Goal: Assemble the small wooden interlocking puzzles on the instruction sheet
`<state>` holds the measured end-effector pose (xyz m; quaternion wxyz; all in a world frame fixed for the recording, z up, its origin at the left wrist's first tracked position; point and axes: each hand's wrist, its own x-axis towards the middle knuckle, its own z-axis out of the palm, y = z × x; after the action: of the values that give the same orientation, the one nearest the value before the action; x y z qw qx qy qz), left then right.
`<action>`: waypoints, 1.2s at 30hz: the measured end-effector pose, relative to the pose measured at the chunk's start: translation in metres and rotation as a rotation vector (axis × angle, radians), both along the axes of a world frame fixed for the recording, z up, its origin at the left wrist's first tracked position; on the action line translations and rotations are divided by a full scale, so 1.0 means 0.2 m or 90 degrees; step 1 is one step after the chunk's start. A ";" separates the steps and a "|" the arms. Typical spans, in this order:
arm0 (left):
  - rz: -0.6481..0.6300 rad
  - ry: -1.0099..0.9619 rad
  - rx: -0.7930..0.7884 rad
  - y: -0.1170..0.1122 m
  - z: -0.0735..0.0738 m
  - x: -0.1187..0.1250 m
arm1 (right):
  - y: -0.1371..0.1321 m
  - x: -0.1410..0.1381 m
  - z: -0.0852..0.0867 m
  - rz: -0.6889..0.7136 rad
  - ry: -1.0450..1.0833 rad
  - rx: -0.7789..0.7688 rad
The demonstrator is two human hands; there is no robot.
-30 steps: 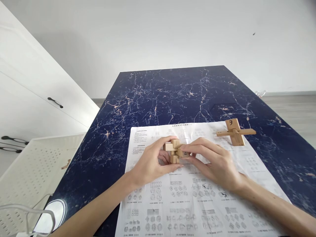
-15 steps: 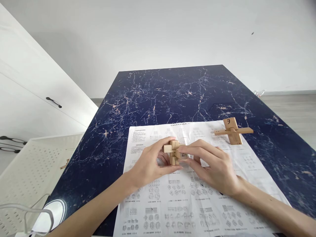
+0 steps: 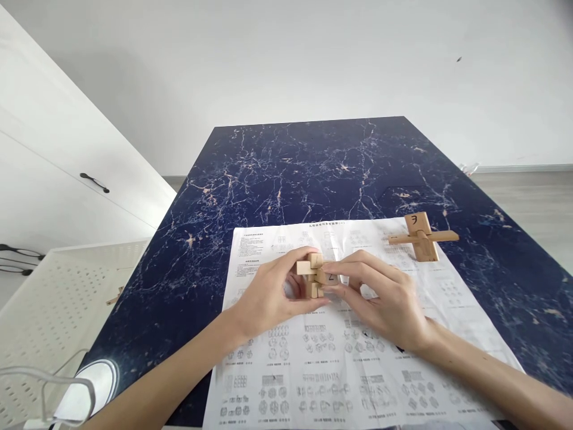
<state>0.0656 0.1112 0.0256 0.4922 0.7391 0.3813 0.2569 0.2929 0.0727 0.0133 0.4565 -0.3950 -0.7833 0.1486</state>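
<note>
Just above the printed sheet, both hands hold a small wooden interlocking puzzle (image 3: 314,276) made of pale notched blocks. My left hand (image 3: 273,292) grips it from the left, thumb along the bottom and fingers over the top and behind. From the right, the thumb and fingertips of my right hand (image 3: 382,292) pinch a block marked "2" (image 3: 331,278). Parts of the blocks are hidden behind the fingers. Farther right, a cross-shaped wooden assembly marked "3" (image 3: 421,237) rests on the upper right corner of the sheet.
A creased paper sheet (image 3: 326,370) with printed puzzle diagrams lies on the dark blue marbled table (image 3: 286,173). At the lower left are a round white object (image 3: 96,385) with a cable and a white perforated surface (image 3: 58,310). A white cabinet (image 3: 67,131) stands at left.
Both hands keep their hold on the puzzle. The right fingers and the block marked "2" have shifted very slightly; the whole view has moved a little.
</note>
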 end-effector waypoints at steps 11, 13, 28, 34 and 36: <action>0.004 0.101 0.234 0.03 -0.02 -0.04 | 0.02 0.00 -0.02 -0.029 -0.110 0.000; -0.002 0.113 0.210 0.03 -0.02 -0.03 | 0.02 0.00 -0.03 -0.020 -0.140 0.008; -0.005 0.105 0.122 0.03 -0.02 -0.02 | 0.00 -0.01 -0.03 0.043 -0.069 -0.100; 0.039 0.006 0.018 0.04 0.02 -0.01 | 0.00 0.00 -0.02 -0.023 -0.025 -0.165; 0.040 -0.021 -0.018 0.04 0.04 -0.01 | 0.01 0.00 -0.02 -0.052 -0.030 -0.173</action>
<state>0.0634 0.1188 0.0339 0.5002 0.7156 0.3998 0.2790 0.2923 0.0749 0.0097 0.3861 -0.4881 -0.7495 0.2256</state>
